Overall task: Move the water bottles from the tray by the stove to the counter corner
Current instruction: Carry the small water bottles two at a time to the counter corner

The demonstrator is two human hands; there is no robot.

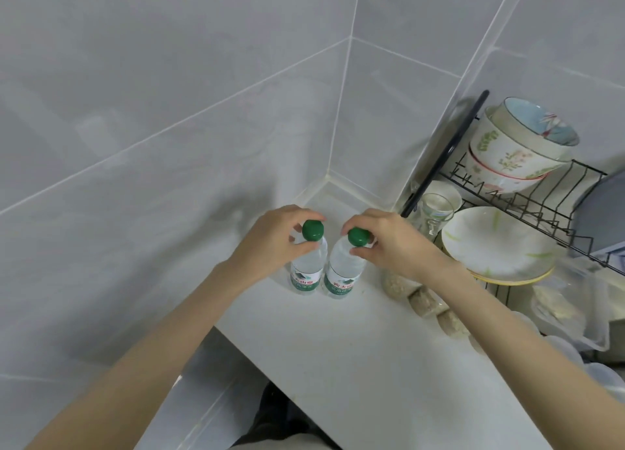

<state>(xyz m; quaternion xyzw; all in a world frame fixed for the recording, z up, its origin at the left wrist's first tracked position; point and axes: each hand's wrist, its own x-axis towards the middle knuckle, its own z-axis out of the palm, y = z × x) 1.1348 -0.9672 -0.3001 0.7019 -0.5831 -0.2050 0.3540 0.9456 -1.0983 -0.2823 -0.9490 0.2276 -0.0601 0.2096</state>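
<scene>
Two water bottles stand upright on the white counter (355, 365), side by side near the corner where the two grey tiled walls (169, 111) meet. The left bottle (309, 270) and the right bottle (343, 273) are clear, each with a green and white label low on its body and a round green cap. They stand so close that it is hard to tell whether their sides touch. The left grip (270, 243) is closed on the top of the left bottle, its thumb and fingers curled round the neck just under the left cap (313, 230). The right grip (395, 243) holds the right bottle the same way, fingertips pinched round the neck below the right cap (358, 236). Both bare forearms reach in from the lower edge of the view, and both bottles have their bases down on the counter. To the right, against the wall, stands a black wire dish rack (541, 206). Its upper level holds a stack of flowered bowls (507, 152) tipped on their sides. A white plate (497, 246) with green streaks and a yellow rim lies below them. A clear glass (436, 209) stands just behind the plate, near the right grip. Along the counter beside the right forearm lies a row of small packets (426, 302) of pale grainy stuff, and a crumpled clear plastic bag (561, 307) sits under the rack.
</scene>
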